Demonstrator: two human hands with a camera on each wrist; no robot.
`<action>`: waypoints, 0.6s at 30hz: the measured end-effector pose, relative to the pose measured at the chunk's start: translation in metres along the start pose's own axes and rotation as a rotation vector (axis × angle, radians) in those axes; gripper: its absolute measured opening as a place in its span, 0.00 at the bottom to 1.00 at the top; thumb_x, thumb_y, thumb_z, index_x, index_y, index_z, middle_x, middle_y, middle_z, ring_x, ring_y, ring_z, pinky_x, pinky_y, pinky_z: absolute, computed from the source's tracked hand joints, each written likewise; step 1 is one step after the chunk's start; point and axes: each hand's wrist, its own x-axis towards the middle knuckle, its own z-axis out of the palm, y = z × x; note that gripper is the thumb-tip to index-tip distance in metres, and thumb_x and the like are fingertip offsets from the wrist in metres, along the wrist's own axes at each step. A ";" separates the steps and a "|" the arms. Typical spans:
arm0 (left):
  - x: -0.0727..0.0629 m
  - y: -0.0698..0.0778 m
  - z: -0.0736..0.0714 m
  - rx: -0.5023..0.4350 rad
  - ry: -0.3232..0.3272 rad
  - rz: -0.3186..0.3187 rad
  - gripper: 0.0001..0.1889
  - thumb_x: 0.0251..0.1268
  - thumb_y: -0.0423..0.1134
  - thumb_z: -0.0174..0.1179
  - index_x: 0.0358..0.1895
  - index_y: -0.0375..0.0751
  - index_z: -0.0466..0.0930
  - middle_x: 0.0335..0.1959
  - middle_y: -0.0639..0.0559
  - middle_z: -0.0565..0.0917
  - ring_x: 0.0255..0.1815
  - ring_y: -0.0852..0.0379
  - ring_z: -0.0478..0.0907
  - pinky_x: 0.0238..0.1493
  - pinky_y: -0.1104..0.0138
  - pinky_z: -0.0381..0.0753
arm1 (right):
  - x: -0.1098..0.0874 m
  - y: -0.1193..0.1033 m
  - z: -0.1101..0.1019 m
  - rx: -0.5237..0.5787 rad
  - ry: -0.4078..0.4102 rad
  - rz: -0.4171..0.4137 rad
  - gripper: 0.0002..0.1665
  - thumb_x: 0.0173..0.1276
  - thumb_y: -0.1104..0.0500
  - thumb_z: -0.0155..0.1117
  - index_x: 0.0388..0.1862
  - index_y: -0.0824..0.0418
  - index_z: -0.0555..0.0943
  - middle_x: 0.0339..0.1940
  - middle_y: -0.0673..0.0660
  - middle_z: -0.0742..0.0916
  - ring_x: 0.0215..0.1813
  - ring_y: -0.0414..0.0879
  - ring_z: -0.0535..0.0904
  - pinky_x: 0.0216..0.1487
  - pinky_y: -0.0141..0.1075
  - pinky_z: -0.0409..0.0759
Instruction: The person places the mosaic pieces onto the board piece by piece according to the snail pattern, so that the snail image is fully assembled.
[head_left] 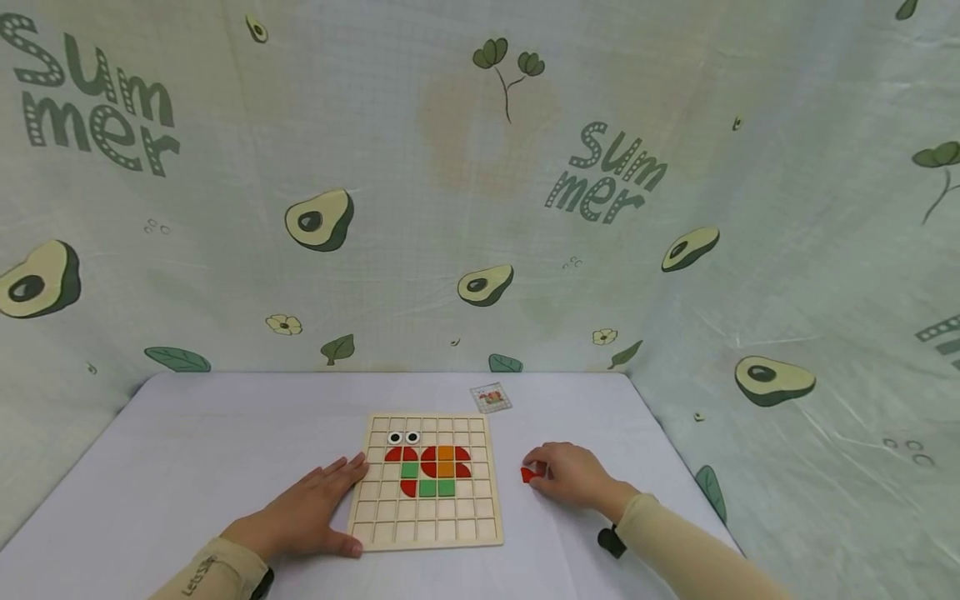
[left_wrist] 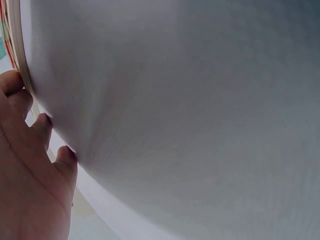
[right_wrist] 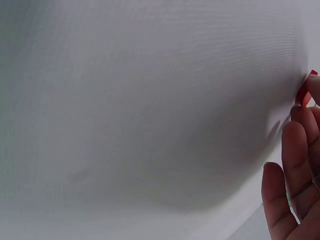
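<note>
A square wooden grid board (head_left: 418, 533) lies on the table, with red, orange and green pieces and two round eye pieces (head_left: 403, 437) set in its cells. My left hand (head_left: 311, 512) rests at the board's left side, fingers spread and touching its edge, the thumb by the lower left corner. In the left wrist view the fingertips (left_wrist: 42, 122) meet the table beside the board's rim. To the right of the board, my right hand (head_left: 573, 475) pinches a small red block (head_left: 527, 475) between thumb and fingers, close to the tabletop. The right wrist view shows only part of this red block (right_wrist: 305, 94).
A small picture card (head_left: 491, 397) with a colored figure on a grid lies behind the board's upper right corner. White cloth covers the table (head_left: 247, 417). A curtain (head_left: 405, 150) printed with avocados and leaves hangs behind it and along the sides.
</note>
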 end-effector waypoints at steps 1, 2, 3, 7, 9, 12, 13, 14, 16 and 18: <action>0.000 0.000 0.000 0.002 0.003 0.004 0.64 0.36 0.76 0.69 0.75 0.36 0.61 0.78 0.42 0.59 0.76 0.36 0.56 0.72 0.38 0.54 | 0.000 0.000 0.000 0.016 -0.005 0.001 0.15 0.61 0.54 0.74 0.48 0.54 0.86 0.27 0.38 0.78 0.29 0.36 0.72 0.31 0.32 0.75; 0.000 0.000 0.000 0.002 0.005 0.007 0.64 0.36 0.76 0.69 0.75 0.35 0.61 0.78 0.42 0.59 0.76 0.36 0.56 0.72 0.38 0.54 | 0.000 0.000 0.000 0.035 -0.015 0.007 0.16 0.62 0.54 0.74 0.48 0.54 0.86 0.27 0.38 0.78 0.29 0.35 0.72 0.31 0.32 0.75; 0.000 0.000 0.000 0.002 0.006 0.009 0.64 0.36 0.76 0.69 0.75 0.35 0.61 0.78 0.42 0.59 0.76 0.36 0.56 0.72 0.38 0.55 | 0.001 0.000 0.000 0.053 -0.023 0.011 0.16 0.62 0.54 0.74 0.49 0.54 0.86 0.27 0.38 0.78 0.30 0.35 0.72 0.31 0.32 0.75; 0.000 0.001 0.000 -0.001 -0.001 0.001 0.64 0.35 0.75 0.69 0.75 0.35 0.61 0.78 0.41 0.59 0.76 0.36 0.55 0.72 0.38 0.54 | 0.002 0.000 -0.002 0.080 -0.030 0.002 0.17 0.61 0.56 0.74 0.49 0.53 0.86 0.30 0.40 0.79 0.31 0.36 0.73 0.32 0.32 0.76; 0.000 0.001 0.000 -0.001 -0.005 -0.005 0.65 0.35 0.75 0.69 0.75 0.36 0.61 0.78 0.42 0.59 0.76 0.37 0.55 0.72 0.39 0.54 | 0.003 0.000 -0.003 0.071 -0.023 -0.001 0.17 0.60 0.55 0.75 0.50 0.53 0.86 0.32 0.41 0.79 0.33 0.37 0.72 0.32 0.31 0.76; 0.000 0.002 -0.001 -0.001 -0.009 -0.007 0.64 0.36 0.75 0.69 0.75 0.36 0.61 0.78 0.42 0.59 0.76 0.37 0.55 0.72 0.38 0.54 | 0.005 -0.002 -0.003 0.056 -0.021 -0.005 0.18 0.61 0.54 0.75 0.50 0.53 0.86 0.35 0.42 0.79 0.34 0.37 0.72 0.33 0.31 0.76; 0.000 0.001 -0.001 -0.001 -0.009 -0.008 0.64 0.36 0.75 0.69 0.75 0.36 0.61 0.78 0.42 0.58 0.76 0.37 0.55 0.72 0.38 0.54 | 0.005 -0.002 -0.002 0.056 -0.027 -0.002 0.18 0.61 0.54 0.75 0.50 0.52 0.87 0.35 0.42 0.79 0.34 0.37 0.72 0.33 0.31 0.76; 0.000 0.001 -0.001 -0.001 -0.007 -0.006 0.64 0.36 0.75 0.69 0.75 0.36 0.61 0.78 0.42 0.59 0.76 0.36 0.55 0.72 0.38 0.54 | 0.006 -0.003 -0.001 0.055 -0.031 0.001 0.18 0.60 0.54 0.76 0.50 0.52 0.87 0.35 0.42 0.79 0.33 0.37 0.72 0.33 0.30 0.76; 0.000 0.002 -0.001 -0.003 -0.006 -0.004 0.64 0.36 0.75 0.69 0.75 0.36 0.61 0.78 0.42 0.58 0.76 0.36 0.55 0.72 0.38 0.54 | 0.007 -0.004 -0.001 0.054 -0.039 0.005 0.18 0.60 0.54 0.75 0.50 0.51 0.87 0.35 0.42 0.79 0.33 0.37 0.72 0.32 0.30 0.75; 0.000 0.002 -0.001 -0.002 -0.005 -0.002 0.64 0.37 0.75 0.69 0.75 0.36 0.61 0.78 0.42 0.58 0.76 0.36 0.55 0.72 0.39 0.54 | 0.008 -0.005 0.000 0.053 -0.044 0.014 0.17 0.60 0.55 0.75 0.50 0.51 0.87 0.35 0.42 0.79 0.33 0.37 0.72 0.32 0.30 0.75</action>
